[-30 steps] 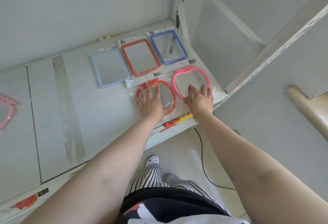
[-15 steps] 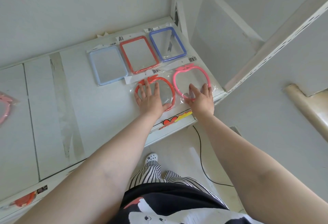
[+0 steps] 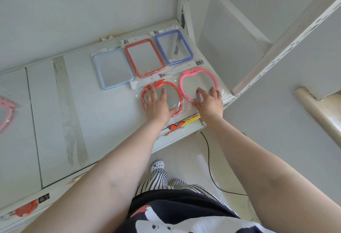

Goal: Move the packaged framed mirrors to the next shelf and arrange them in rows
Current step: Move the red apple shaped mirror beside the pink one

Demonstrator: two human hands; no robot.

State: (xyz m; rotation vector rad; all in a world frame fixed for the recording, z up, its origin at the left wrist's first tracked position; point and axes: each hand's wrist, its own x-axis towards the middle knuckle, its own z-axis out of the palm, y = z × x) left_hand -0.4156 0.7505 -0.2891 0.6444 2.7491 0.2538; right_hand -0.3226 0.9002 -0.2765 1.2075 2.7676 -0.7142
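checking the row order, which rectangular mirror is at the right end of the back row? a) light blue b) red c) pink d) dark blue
d: the dark blue mirror lies nearest the shelf's right end, with the red mirror in the middle and the light blue mirror on the left.

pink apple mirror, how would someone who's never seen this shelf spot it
Look at the white shelf, at its right end by the upright post. The front row holds two apple-shaped mirrors; the pink mirror is the right one, under the right hand. The red apple mirror beside it differs only in colour.
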